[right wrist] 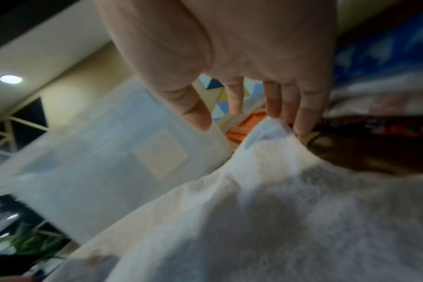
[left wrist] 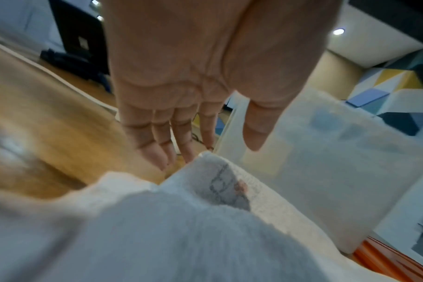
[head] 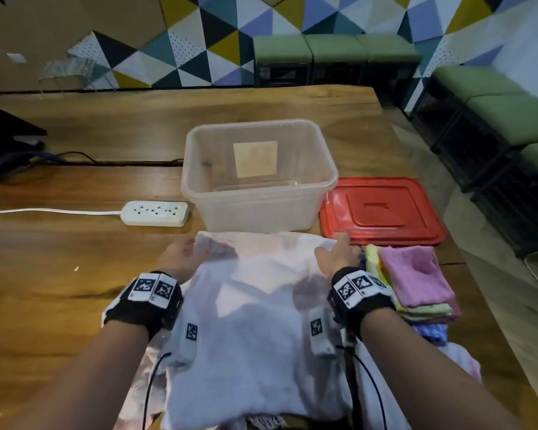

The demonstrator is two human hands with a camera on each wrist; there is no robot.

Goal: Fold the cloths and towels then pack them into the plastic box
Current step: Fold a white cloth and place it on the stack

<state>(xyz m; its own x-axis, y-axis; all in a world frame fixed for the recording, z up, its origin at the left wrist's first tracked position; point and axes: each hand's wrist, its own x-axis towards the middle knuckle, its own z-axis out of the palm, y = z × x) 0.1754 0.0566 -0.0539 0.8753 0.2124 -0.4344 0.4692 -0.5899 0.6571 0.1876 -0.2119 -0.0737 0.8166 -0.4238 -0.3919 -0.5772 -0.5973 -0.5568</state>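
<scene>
A large white towel (head: 261, 311) lies spread on the wooden table in front of me, its far edge just short of the clear plastic box (head: 258, 175). My left hand (head: 180, 256) hovers at the towel's far left corner (left wrist: 205, 171) with fingers straight and apart from the cloth. My right hand (head: 336, 252) is at the far right corner (right wrist: 270, 131), fingers straight, fingertips (right wrist: 302, 126) touching the cloth's edge. The box (left wrist: 326, 171) holds nothing. A stack of folded small cloths (head: 416, 280), pink on top, sits right of the towel.
A red lid (head: 382, 212) lies flat right of the box. A white power strip (head: 156, 213) with its cable lies left of the box. The table's right edge runs close past the cloth stack. Green stools (head: 494, 119) stand beyond the table.
</scene>
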